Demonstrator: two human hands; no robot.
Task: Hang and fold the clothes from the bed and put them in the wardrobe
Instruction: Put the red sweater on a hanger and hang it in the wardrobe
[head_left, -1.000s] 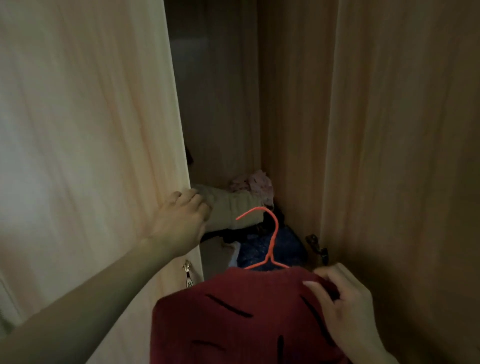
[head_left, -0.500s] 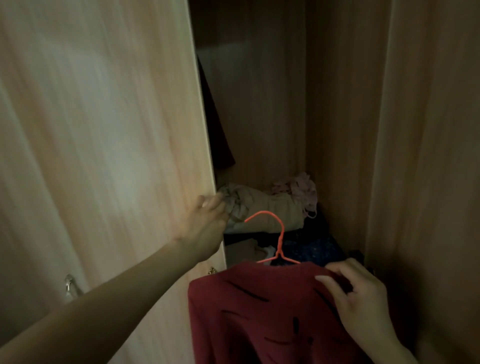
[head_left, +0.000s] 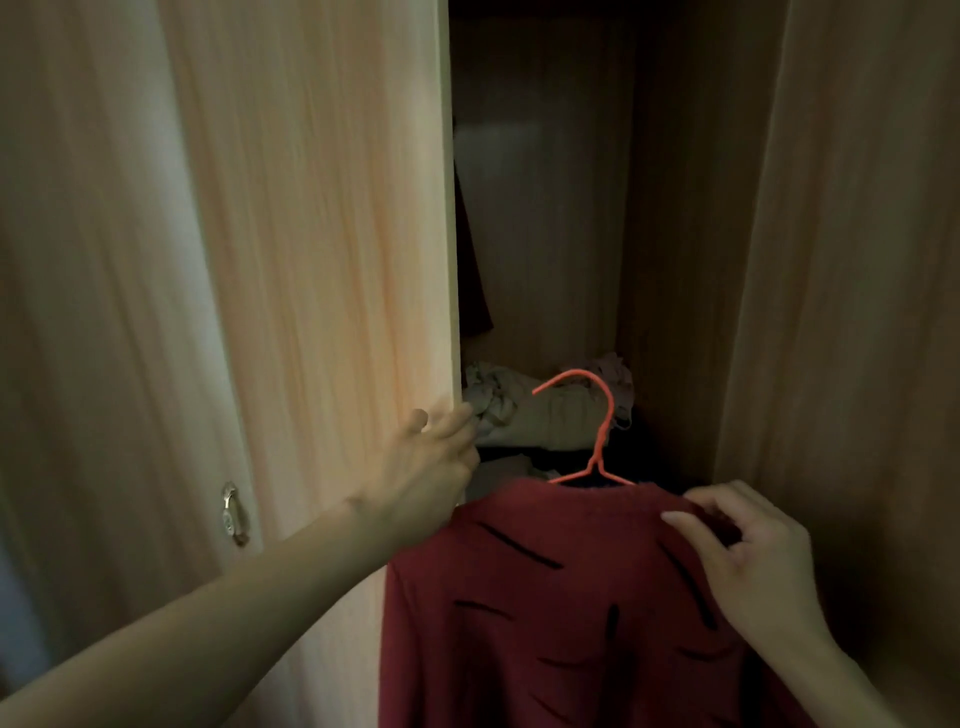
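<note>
Dark red garment (head_left: 561, 597) with black dashes, orange hanger (head_left: 597, 431)

An open gap between the pale wooden wardrobe door (head_left: 311, 260) and darker right wooden panel (head_left: 857, 312) leaves upper space free; heaped beige and pink crumpled clothes (head_left: 545, 410) block the floor.
</note>
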